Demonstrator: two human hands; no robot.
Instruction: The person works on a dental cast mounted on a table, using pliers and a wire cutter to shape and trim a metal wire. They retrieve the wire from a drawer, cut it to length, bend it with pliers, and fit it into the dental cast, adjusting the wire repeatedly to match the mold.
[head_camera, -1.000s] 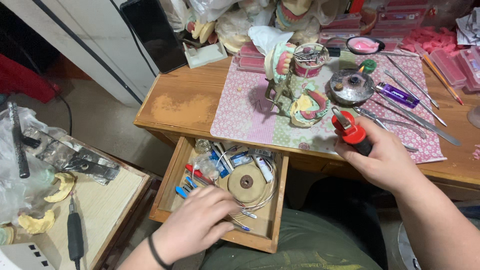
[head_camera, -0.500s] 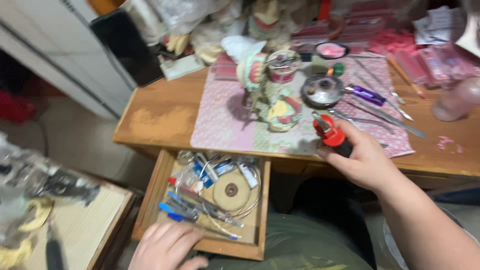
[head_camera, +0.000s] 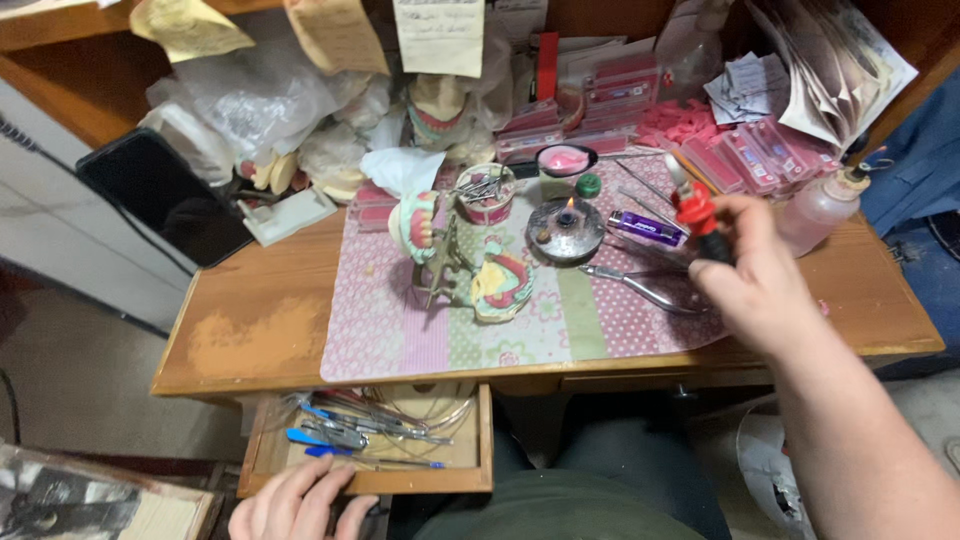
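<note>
Cluttered wooden desk (head_camera: 270, 330), tool-filled drawer (head_camera: 470, 450) under spread left hand (head_camera: 300, 505), right hand (head_camera: 755, 280) gripping red tool (head_camera: 697, 212).

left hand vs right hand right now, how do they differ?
The left hand is low at the open drawer's front edge, fingers on the rim, holding nothing. The right hand is raised over the desk, closed around a red-and-black tool held upright. The left shows only fingers and knuckles; the right shows its whole forearm. Both are bare.
</note>
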